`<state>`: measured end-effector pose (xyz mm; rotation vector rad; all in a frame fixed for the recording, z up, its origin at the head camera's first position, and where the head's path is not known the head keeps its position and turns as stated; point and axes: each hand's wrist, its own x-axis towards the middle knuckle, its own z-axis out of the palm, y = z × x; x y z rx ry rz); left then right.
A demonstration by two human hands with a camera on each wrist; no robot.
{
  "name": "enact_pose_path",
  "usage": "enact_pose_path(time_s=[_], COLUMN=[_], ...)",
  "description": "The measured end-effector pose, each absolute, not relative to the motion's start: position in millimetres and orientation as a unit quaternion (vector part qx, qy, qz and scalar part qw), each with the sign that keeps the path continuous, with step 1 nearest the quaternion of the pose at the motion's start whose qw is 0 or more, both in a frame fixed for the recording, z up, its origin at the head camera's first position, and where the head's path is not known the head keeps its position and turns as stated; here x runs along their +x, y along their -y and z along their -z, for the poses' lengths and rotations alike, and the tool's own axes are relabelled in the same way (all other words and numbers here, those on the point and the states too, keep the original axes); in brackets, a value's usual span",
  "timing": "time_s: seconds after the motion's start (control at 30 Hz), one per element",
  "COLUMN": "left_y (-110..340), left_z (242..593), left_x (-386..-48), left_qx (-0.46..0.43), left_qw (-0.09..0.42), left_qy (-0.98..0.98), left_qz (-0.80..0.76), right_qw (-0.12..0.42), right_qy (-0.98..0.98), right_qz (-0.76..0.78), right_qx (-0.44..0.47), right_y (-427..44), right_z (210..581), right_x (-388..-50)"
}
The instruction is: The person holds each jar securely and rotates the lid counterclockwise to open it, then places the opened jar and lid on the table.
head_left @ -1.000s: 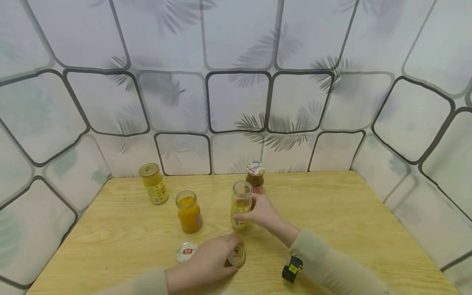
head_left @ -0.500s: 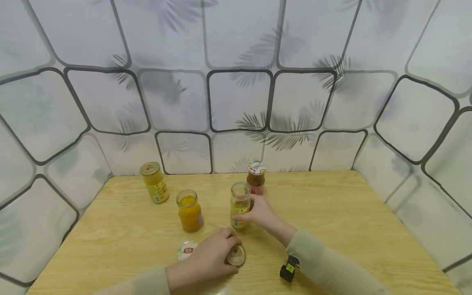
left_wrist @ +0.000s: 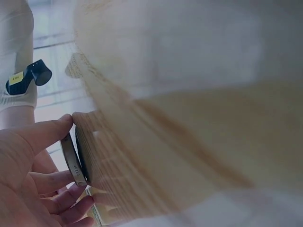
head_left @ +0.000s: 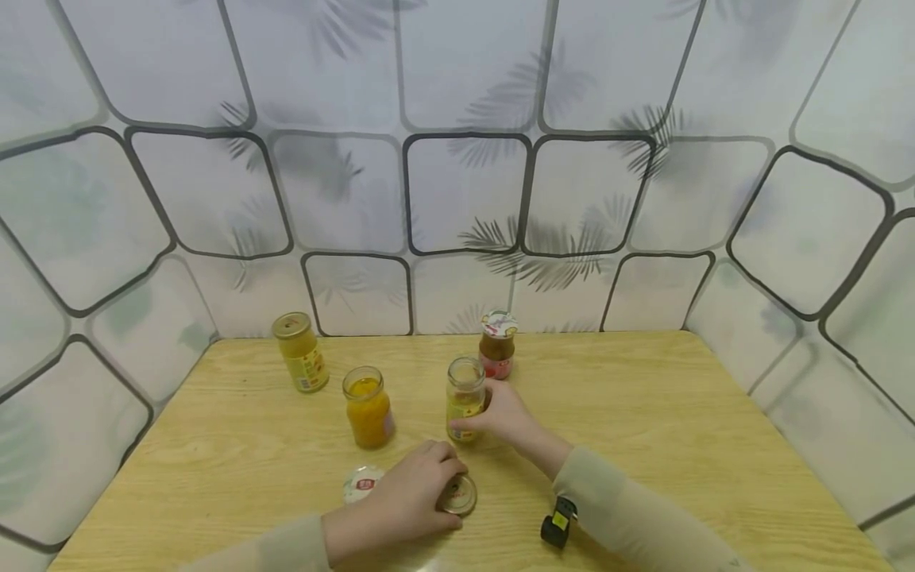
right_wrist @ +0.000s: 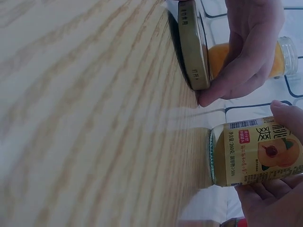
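In the head view, my left hand (head_left: 400,502) holds a gold metal jar lid (head_left: 457,496) by its rim, low at the tabletop. The left wrist view shows thumb and fingers at opposite edges of that lid (left_wrist: 72,158). Farther forward, my right hand (head_left: 509,417) grips an uncapped glass jar (head_left: 466,401) around its lower half, thumb on the near side. Its yellow label bears a peach picture, plain in the right wrist view of the jar (right_wrist: 260,151). The jar is upright, its base at the table. A white patterned lid (head_left: 363,483) lies partly behind my left wrist.
An uncapped jar of orange contents (head_left: 369,419) stands left of the held jar. Farther back left is a gold-capped yellow jar (head_left: 302,356). Behind the held jar stands a brown jar (head_left: 496,349) with a white patterned lid. A patterned wall (head_left: 457,294) borders the wooden table (head_left: 643,413).
The gripped jar and my right hand have shifted slightly left and toward me, uncovering more of the brown jar behind. My left hand stays on the gold lid, nearly still.
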<state>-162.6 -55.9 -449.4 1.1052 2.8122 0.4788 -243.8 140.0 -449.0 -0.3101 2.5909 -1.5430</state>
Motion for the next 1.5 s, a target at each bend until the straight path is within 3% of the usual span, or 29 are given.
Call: enact_pose_path(time_s=[1.5], left_y=[56.3], left_z=[442.6], left_x=[-163.8], left_qx=[0.377], left_qw=[0.037], left_qy=[-0.914], left_qz=[-0.147], right_qw=[0.103], right_qy=[-0.838], right_qz=[0.52], right_qx=[-0.128], right_y=[-141.4], right_z=[450.3], right_x=[-254.9])
